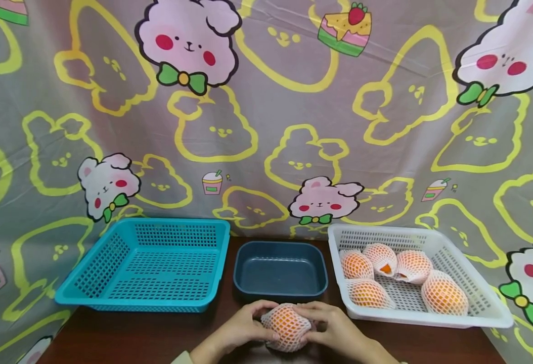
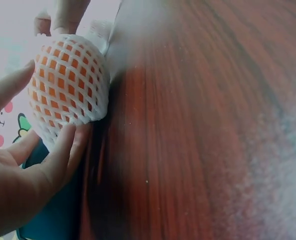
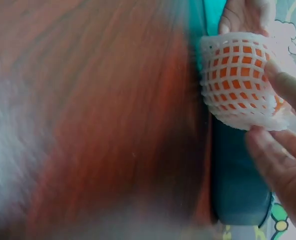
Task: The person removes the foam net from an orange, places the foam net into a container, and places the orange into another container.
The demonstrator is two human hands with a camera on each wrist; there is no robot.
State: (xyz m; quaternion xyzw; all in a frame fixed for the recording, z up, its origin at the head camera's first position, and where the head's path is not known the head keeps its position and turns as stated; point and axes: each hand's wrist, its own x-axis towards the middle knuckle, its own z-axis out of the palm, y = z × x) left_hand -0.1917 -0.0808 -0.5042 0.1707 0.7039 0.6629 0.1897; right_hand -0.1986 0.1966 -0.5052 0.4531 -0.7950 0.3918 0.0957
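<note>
An orange fruit in a white foam net (image 1: 286, 327) is held between both hands at the front middle of the table. My left hand (image 1: 243, 326) grips its left side, thumb in front and fingers behind. On the other side, my right hand (image 1: 335, 328) holds the net and fruit with thumb and fingers. The left wrist view shows the netted fruit (image 2: 68, 82) with the left fingers (image 2: 60, 150) against it. In the right wrist view the net (image 3: 237, 80) covers most of the fruit, and the right thumb (image 3: 285, 82) touches it. The fruit's exact kind is hidden by the net.
Behind the hands stands a dark blue-grey tray (image 1: 280, 293). A turquoise basket (image 1: 148, 306) is at the left. The white basket (image 1: 430, 321) at the right holds several netted orange fruits (image 1: 444, 293). A patterned cloth (image 1: 266, 111) hangs behind the brown table (image 1: 125, 338).
</note>
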